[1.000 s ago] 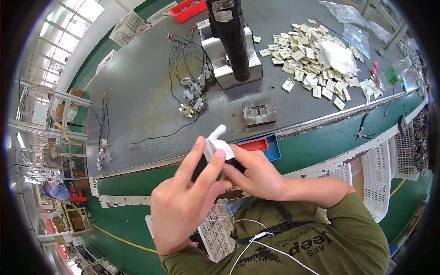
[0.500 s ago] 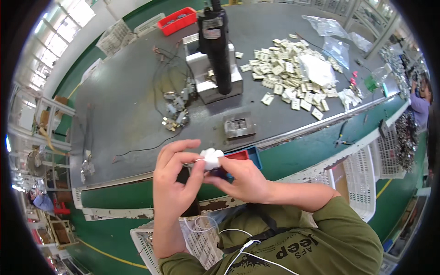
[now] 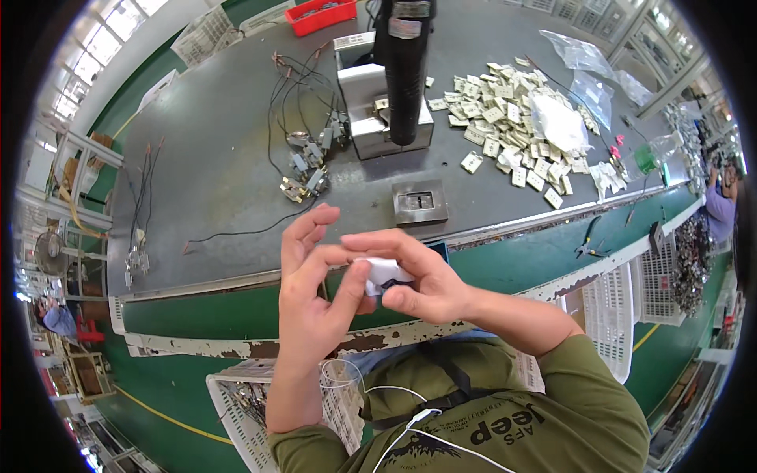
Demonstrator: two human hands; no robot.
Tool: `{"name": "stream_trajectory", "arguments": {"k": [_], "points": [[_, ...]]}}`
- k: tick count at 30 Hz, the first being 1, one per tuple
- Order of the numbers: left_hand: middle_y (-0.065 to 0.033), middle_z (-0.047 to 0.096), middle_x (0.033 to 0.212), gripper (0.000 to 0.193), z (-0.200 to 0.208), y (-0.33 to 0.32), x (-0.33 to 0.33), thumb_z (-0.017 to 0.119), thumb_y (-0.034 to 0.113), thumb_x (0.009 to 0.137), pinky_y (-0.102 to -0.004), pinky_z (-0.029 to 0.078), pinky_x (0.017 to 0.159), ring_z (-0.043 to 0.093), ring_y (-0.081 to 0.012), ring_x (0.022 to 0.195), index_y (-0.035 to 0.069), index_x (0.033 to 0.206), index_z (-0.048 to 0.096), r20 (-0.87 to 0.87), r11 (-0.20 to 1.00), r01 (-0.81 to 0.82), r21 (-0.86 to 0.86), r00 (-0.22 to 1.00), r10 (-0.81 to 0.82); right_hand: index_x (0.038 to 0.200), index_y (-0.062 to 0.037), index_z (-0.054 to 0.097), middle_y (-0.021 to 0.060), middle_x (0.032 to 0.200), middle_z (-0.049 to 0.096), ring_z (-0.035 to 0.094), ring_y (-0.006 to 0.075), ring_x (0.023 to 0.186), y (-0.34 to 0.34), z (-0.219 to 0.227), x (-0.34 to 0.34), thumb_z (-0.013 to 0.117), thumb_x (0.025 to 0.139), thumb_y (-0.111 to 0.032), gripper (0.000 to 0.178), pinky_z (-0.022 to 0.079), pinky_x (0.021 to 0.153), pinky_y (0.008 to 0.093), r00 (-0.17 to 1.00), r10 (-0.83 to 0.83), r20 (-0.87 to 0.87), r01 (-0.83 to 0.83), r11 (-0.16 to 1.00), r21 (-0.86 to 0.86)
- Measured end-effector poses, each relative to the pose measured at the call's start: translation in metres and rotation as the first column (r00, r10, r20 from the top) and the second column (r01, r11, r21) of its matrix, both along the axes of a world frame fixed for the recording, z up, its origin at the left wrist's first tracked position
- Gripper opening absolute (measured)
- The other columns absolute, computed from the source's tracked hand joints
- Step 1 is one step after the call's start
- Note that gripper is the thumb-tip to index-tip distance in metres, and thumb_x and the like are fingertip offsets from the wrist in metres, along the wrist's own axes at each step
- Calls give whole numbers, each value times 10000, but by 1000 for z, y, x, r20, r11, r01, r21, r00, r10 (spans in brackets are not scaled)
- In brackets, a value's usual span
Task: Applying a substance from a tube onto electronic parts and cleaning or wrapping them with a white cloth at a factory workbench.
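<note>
Between the fingertips of both hands, in front of the table edge, is a small white piece (image 3: 384, 272) with a dark part on its lower side. My left hand (image 3: 314, 296) pinches it from the left with thumb and bent fingers. From the other side my right hand (image 3: 434, 284) closes on it, fingers over the top and thumb below. Fingers cover much of the piece, so its exact kind is not visible. Just beyond the hands a metal block fixture (image 3: 432, 211) with a recessed slot rests on the table.
A press-like machine with a black column (image 3: 404, 87) stands behind the fixture. To its right lies a heap of cream plastic parts (image 3: 512, 118) with plastic bags. Left are wired plugs (image 3: 303, 169). Pliers (image 3: 587, 240) lie on the green ledge; a red bin (image 3: 323, 16) sits at the back.
My right hand has shifted its fingers up over the white piece, which now shows a different side with a dark part. The view has shifted slightly; less of the blue and red bins behind my hands shows.
</note>
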State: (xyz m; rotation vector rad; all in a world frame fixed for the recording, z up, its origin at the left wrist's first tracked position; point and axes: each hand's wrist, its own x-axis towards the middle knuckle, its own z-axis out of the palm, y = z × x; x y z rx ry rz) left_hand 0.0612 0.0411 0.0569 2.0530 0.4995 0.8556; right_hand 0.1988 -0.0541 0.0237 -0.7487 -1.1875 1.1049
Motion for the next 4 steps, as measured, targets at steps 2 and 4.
{"name": "stream_trajectory", "arguments": {"k": [2,4], "points": [[-150,463,1202,113,-3,3,-2,655,138,821,-417,362,969,451,-279,1169,43,874,627,86,990,-7,-138,996,19,1345,-40,296,137,1058,567,607,165,821,-9,1,-6,562,890,-413,646,488,702,288,985,-75,-157,47,983,-175],[-149,466,1190,131,-5,5,-7,641,159,842,-433,355,978,452,-260,1155,50,912,621,86,984,-9,-180,996,25,1339,-73,292,136,995,579,597,144,707,-9,-1,-13,545,903,-396,599,465,591,235,974,-148,-171,111,973,-204]]}}
